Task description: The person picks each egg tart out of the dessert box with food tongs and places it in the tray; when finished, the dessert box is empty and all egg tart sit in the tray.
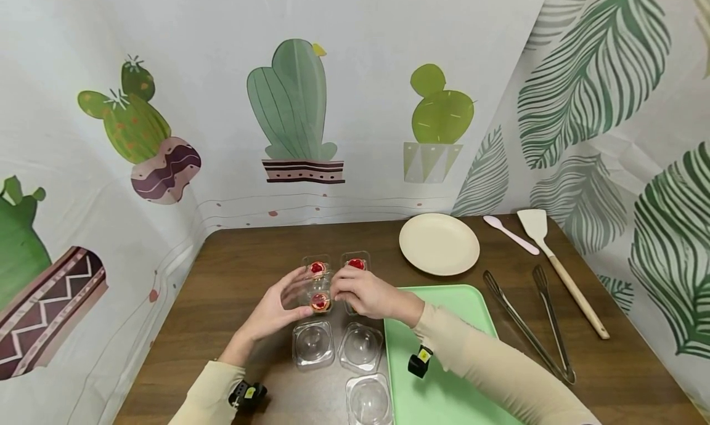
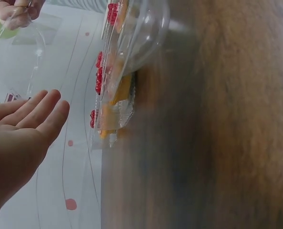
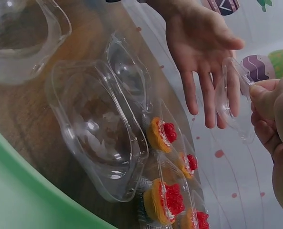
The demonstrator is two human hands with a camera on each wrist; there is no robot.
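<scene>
My right hand [image 1: 360, 291] pinches the edge of a clear plastic dome lid [image 3: 226, 98] between thumb and fingers. Tilted on its side, the lid hangs above the table in the right wrist view. Beside it my left hand [image 1: 270, 311] is held palm up with straight fingers, which overlap the lid in that view. Below the hands stand several small tarts with red fruit topping, among them a front tart [image 1: 320, 302] and a back tart [image 1: 317, 268], in clear plastic cups. The right forearm and hand partly cover the right-hand tarts [image 3: 165, 202].
Nearer me lie more clear domes: a left one [image 1: 313, 344], a middle one [image 1: 360, 346] and a front one [image 1: 368, 400]. A green tray [image 1: 438, 388] sits under my right forearm. Further right are a beige plate [image 1: 439, 244], pink spoon [image 1: 511, 234], tongs [image 1: 527, 332] and spatula [image 1: 566, 274].
</scene>
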